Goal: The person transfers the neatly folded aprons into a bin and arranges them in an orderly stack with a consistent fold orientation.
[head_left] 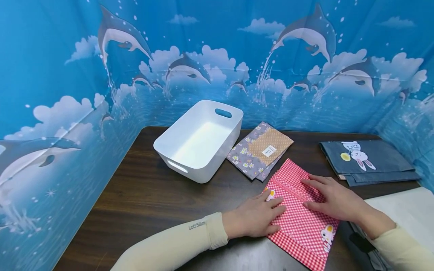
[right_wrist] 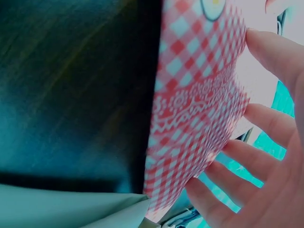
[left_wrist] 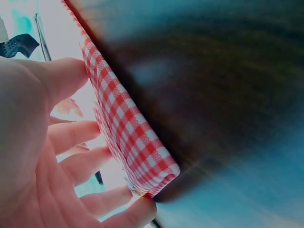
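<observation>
A folded red-and-white checked cloth (head_left: pixel 295 210) lies at a slant on the table, with cartoon rabbit prints and a lace-like band across its upper part. On its left side rests my left hand (head_left: pixel 255 215), fingers spread and touching the fabric. The right hand (head_left: pixel 333 197) lies over its right side, fingertips on the cloth. In the left wrist view, the fingertips of the left hand (left_wrist: pixel 52 142) meet the checked cloth (left_wrist: pixel 128 128) near its folded edge. Loosely extended fingers of the right hand (right_wrist: pixel 266 156) touch the cloth (right_wrist: pixel 190 109) in the right wrist view.
A white plastic bin (head_left: pixel 217 158) with handle holes stands left of centre. Beside it lie folded floral cloths (head_left: pixel 247 150) with a tan dotted panel. Folded dark cloth (head_left: pixel 376 158) with a rabbit print lies at right, above a pale sheet (head_left: pixel 403 205). Dolphin-print curtains (head_left: pixel 203 37) surround the table.
</observation>
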{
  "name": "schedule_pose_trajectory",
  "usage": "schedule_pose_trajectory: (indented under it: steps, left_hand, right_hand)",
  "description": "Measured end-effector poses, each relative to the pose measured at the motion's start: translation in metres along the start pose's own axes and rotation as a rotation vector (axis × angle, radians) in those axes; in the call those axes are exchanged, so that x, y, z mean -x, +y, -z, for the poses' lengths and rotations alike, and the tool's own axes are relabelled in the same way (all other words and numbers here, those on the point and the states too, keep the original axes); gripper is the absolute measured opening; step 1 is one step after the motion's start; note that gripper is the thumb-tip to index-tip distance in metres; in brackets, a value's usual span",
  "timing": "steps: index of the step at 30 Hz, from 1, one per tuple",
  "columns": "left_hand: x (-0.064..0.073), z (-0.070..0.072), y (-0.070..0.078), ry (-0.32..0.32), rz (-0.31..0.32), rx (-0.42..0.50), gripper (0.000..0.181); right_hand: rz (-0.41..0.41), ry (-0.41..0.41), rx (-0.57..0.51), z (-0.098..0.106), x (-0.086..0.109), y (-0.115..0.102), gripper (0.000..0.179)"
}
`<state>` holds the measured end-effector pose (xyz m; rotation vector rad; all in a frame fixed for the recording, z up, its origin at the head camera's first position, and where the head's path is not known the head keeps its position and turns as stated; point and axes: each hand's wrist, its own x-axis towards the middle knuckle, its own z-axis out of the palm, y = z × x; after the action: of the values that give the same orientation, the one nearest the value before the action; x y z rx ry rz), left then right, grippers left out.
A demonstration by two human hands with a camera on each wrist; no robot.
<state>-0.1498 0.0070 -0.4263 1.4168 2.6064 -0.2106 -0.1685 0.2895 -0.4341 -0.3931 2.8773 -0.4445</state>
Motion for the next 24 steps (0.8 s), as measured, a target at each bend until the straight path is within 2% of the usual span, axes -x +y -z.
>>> schedule_pose_trajectory:
  steps: [8, 15, 24]
  left_hand:
    - [0.014, -0.002, -0.001, 0.049, 0.005, -0.036, 0.057]
    - [0.023, -0.001, -0.002, 0.017, 0.03, 0.011, 0.058]
    - [0.027, 0.0, 0.006, 0.028, 0.052, -0.006, 0.059]
  right_hand:
    - [-0.021, -0.011, 0.015, 0.003, 0.001, 0.0, 0.082]
    - [-0.025, -0.008, 0.026, 0.001, 0.004, 0.002, 0.084]
    - [0.021, 0.015, 0.061, 0.0, 0.002, 0.003, 0.077]
